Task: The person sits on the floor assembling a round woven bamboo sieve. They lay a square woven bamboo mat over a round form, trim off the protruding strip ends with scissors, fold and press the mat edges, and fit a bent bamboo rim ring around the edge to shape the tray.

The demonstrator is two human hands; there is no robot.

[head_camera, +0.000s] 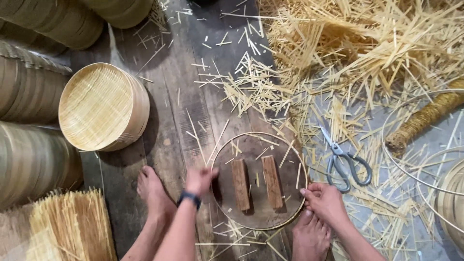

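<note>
Left hand (pixel 200 180) and right hand (pixel 325 200) — fingers closed on thin bamboo hoop (pixel 258 135).

A dark plank floor (pixel 179 121) carries a thin bamboo hoop (pixel 259 180) ringing two wooden blocks (pixel 256 183), grey-handled scissors (pixel 345 162), scattered bamboo offcuts (pixel 348 58), a stack of woven round trays (pixel 104 106), a bundle of strips (pixel 72 227) and two bare feet (pixel 154 193)

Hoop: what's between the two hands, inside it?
Head view: two wooden blocks lie side by side inside the hoop, between left hand and right hand, with a few loose bamboo slivers around them.
</note>
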